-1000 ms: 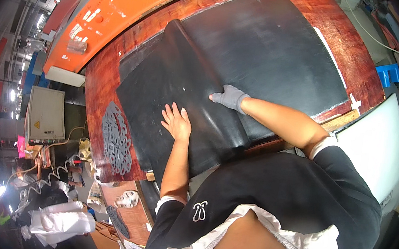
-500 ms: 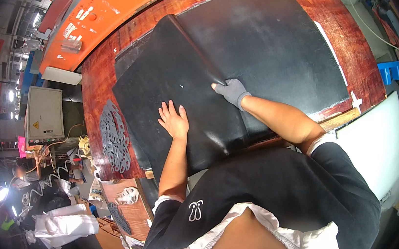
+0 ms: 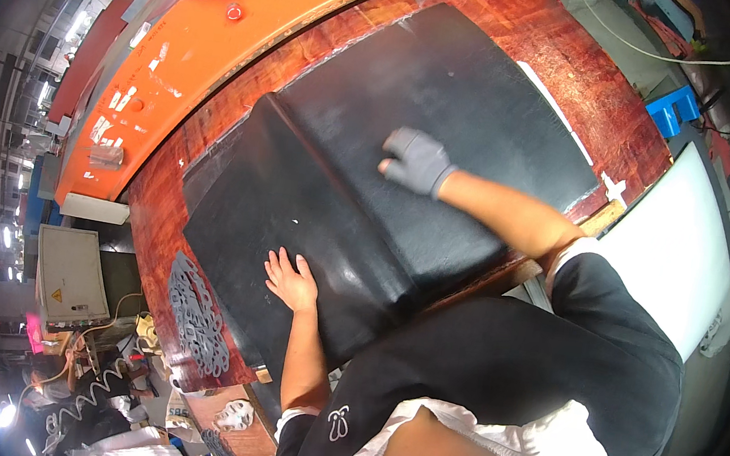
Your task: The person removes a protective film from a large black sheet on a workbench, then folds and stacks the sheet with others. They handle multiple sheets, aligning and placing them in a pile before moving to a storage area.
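Observation:
A large black rubber sheet (image 3: 453, 85) lies on a reddish wooden table (image 3: 598, 74), its left part folded over into a second layer (image 3: 269, 199). My bare left hand (image 3: 290, 278) rests flat on the folded layer near its front edge, fingers spread. In a grey glove, my right hand (image 3: 418, 160) lies palm down on the flat part of the sheet, just right of the fold's edge, holding nothing.
An orange machine panel (image 3: 224, 41) with a red button (image 3: 234, 10) runs along the far side. A pile of grey cut-out pieces (image 3: 197, 317) sits at the table's left end. A white board (image 3: 670, 236), a blue crate (image 3: 671, 110) and a beige cabinet (image 3: 67, 271) stand around.
My right hand has left the edge of the folded layer and slid farther out onto the flat sheet. My left hand has stayed flat on the folded layer.

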Demonstrator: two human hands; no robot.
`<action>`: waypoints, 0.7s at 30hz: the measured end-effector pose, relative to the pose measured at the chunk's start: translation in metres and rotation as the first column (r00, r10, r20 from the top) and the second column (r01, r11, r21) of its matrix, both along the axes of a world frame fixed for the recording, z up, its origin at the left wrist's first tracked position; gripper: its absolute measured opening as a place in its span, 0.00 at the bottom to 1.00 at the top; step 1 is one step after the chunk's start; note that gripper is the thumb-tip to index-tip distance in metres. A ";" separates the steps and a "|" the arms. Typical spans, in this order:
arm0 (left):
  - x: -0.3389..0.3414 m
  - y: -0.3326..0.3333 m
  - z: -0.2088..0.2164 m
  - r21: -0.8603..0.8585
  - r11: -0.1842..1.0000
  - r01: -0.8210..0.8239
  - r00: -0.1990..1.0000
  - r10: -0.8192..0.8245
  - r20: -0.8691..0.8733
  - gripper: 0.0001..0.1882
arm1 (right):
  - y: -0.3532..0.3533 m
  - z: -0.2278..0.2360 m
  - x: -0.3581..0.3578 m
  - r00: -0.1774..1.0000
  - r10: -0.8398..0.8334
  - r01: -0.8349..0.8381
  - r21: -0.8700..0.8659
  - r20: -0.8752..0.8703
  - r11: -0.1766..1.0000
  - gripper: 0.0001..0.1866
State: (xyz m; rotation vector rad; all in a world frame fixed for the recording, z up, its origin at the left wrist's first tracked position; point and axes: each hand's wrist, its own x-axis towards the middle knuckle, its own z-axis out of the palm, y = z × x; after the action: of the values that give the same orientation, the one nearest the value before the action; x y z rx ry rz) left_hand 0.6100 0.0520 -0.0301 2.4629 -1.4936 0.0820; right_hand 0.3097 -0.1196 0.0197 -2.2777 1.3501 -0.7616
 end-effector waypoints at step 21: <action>0.002 -0.002 -0.009 0.028 1.000 0.001 0.996 -0.003 0.092 0.25 | 0.114 -0.031 -0.005 0.790 0.474 -0.555 -0.126 -0.390 0.822 0.31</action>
State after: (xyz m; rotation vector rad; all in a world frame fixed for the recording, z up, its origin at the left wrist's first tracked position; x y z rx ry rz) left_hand 0.6124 0.0498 -0.0391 2.5112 -1.5444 0.1775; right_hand 0.3049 -0.0058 -0.0112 -2.8875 0.6909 -0.3540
